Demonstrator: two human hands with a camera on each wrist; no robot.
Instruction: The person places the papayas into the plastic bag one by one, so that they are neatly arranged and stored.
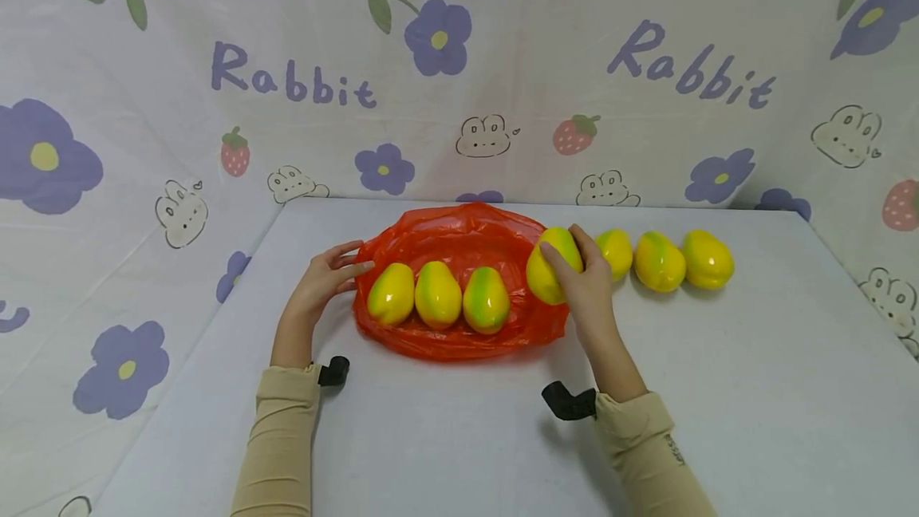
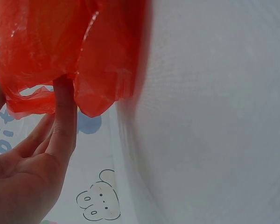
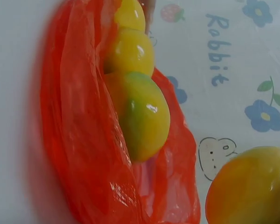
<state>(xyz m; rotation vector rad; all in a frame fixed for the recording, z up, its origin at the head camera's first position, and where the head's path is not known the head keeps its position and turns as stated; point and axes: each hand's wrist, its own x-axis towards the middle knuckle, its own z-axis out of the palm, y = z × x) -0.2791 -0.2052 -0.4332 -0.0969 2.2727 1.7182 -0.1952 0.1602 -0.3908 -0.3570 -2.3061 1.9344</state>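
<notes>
A red plastic bag [image 1: 445,348] lies spread with its mouth open on the white table. In a row inside it sit three yellow mangoes with green streaks: a left mango [image 1: 391,296], a middle mango [image 1: 439,296] and a right mango [image 1: 487,301]. My left hand [image 1: 321,282] holds the bag's left edge; its fingertips are partly hidden by the plastic in the left wrist view. Over the bag's right edge, my right hand [image 1: 585,282] grips another mango [image 1: 549,266], thumb in front. That mango [image 3: 249,189] shows at the lower right of the right wrist view.
To the right of my right hand stand three more mangoes: one partly covered by the hand [image 1: 616,252], a middle one [image 1: 659,263] and an outer one [image 1: 707,260]. A printed curtain [image 1: 531,46] hangs behind the table [image 1: 445,437].
</notes>
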